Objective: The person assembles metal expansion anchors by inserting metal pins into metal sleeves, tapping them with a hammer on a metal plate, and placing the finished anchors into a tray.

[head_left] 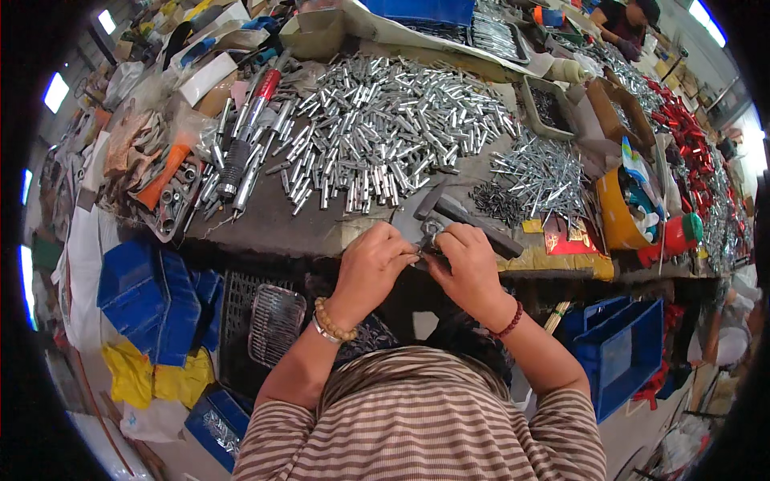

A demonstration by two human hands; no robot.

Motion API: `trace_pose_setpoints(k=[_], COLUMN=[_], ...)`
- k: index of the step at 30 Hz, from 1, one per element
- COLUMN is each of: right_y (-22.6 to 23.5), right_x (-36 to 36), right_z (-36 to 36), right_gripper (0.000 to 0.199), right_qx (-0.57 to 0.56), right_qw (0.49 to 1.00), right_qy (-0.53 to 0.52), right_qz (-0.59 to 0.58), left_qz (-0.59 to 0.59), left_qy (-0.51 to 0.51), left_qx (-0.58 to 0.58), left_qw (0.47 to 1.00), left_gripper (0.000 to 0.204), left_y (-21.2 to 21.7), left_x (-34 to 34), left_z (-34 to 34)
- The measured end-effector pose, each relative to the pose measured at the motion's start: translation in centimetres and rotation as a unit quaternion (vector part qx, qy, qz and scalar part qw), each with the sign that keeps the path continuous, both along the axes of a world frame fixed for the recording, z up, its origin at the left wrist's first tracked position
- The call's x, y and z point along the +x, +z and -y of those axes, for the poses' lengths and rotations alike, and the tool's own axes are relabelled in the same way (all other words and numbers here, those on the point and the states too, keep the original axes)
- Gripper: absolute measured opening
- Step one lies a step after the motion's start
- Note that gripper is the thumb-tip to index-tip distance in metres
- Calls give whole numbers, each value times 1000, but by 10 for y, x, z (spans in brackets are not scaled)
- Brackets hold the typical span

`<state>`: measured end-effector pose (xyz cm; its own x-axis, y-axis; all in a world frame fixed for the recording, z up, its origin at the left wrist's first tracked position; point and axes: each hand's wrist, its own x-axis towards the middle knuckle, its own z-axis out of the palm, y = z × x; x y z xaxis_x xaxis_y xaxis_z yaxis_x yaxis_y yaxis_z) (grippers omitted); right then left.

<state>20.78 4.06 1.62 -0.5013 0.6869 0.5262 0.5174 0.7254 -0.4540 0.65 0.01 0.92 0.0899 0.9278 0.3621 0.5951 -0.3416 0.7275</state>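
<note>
My left hand (375, 263) and my right hand (467, 264) meet at the near edge of the workbench. Both have their fingertips pinched together around something small and dark that the fingers mostly hide. A shiny metal piece (431, 228) shows just beyond the right fingertips. Behind my right hand lies a hammer (481, 224), its handle slanting toward the lower right. A big heap of silver metal tubes (385, 120) spreads beyond both hands. To the right are a pile of thin silver pins (541, 172) and a small heap of short dark pins (496, 202).
A red-and-black power screwdriver (247, 132) lies at left, beside an orange-handled tool (164, 176). On the right stand a yellow container (622, 212) and a red packet (571, 239). Blue bins (148, 301) sit below the bench. Another person (630, 24) works at far right.
</note>
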Motion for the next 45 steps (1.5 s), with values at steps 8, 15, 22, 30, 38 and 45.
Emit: trace_pose_setpoints(k=[8, 15, 22, 30, 38, 45], right_y=[6, 16, 36, 10, 38, 34], right_x=[3, 43, 55, 59, 53, 37], right_z=[4, -18, 21, 63, 34, 9], right_gripper=[26, 26, 26, 30, 22, 24], right_qx=[26, 66, -90, -43, -151, 95], right_qw=[997, 976, 988, 994, 985, 986], right_qy=[-2, -143, -113, -61, -57, -86], right_qz=[71, 152, 53, 81, -64, 106], left_qz=[-15, -6, 1, -4, 3, -1], left_qy=[2, -9, -13, -16, -26, -3], left_qx=[14, 9, -13, -4, -18, -22], left_qw=[1000, 1000, 1000, 1000, 1000, 1000], left_gripper=[10, 11, 11, 9, 9, 10], left_y=[-1, 1, -2, -4, 2, 0], left_x=[0, 0, -4, -3, -13, -12], left_z=[0, 0, 1, -2, -2, 1])
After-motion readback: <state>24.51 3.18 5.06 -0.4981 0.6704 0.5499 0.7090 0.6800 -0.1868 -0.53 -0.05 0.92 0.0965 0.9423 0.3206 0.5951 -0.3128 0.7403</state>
